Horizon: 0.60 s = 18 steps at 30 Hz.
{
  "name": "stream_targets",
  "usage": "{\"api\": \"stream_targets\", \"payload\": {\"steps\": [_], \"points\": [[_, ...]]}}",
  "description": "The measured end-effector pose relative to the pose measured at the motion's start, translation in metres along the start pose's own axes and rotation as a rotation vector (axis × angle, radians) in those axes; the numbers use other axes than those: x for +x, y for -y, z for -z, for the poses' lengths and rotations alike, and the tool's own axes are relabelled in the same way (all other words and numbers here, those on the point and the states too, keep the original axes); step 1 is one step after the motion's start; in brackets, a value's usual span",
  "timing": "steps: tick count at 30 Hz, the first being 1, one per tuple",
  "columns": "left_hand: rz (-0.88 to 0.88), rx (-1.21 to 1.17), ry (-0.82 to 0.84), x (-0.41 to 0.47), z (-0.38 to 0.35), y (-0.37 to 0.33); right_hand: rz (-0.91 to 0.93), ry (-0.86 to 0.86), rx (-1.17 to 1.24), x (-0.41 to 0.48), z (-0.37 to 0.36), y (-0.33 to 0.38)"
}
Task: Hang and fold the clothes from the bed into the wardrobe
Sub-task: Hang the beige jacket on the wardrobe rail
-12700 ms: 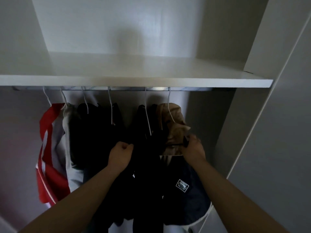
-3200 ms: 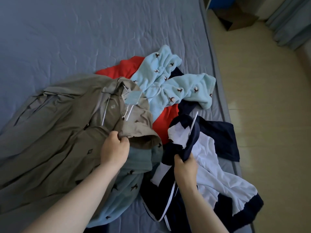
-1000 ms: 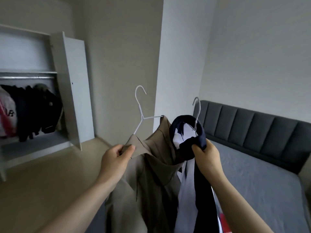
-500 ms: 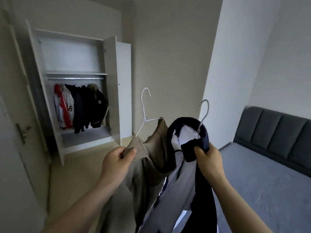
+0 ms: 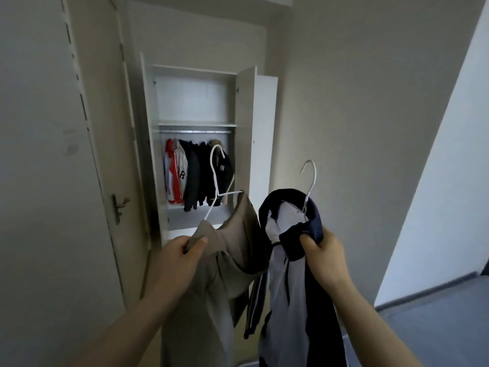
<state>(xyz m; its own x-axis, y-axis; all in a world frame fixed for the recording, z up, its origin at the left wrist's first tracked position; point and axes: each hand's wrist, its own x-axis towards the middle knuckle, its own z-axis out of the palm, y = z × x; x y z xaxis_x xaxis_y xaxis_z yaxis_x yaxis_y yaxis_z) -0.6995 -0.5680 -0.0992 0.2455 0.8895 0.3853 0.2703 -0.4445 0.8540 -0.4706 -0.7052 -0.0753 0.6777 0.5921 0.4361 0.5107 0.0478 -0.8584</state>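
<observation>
While both hands are clamped on cloth, each carries its own garment on a hanger. The left hand [image 5: 182, 256] pinches the shoulder of a khaki coat [image 5: 225, 260], and the right hand [image 5: 321, 254] grips the bunched collar of a navy-and-white jacket [image 5: 288, 274]. The hands are apart at about the same height, and the two garments hang lengthwise downward, side by side. Above the fists, the coat's white hanger [image 5: 217, 178] sits tilted, while the jacket's hanger [image 5: 309, 178] stands nearly straight. Both hooks point up. Well beyond, ahead and slightly left, the open wardrobe [image 5: 190, 99] shows its rail [image 5: 195, 131] running crosswise, higher than the hooks. Hung clothes [image 5: 198, 176] crowd it, and free rail is too small to make out. The left hand lines up nearer the opening, so the coat probably goes up first.
</observation>
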Motion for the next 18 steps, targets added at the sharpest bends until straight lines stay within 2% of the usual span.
{"api": "stream_targets", "payload": {"steps": [7, 18], "points": [[0.082, -0.015, -0.028, 0.077, 0.003, 0.051, 0.012, 0.069, -0.009, 0.067, -0.075, -0.016], [0.085, -0.060, 0.077, 0.237, -0.001, 0.121, -0.030, 0.018, -0.087, 0.176, -0.194, -0.038]]}}
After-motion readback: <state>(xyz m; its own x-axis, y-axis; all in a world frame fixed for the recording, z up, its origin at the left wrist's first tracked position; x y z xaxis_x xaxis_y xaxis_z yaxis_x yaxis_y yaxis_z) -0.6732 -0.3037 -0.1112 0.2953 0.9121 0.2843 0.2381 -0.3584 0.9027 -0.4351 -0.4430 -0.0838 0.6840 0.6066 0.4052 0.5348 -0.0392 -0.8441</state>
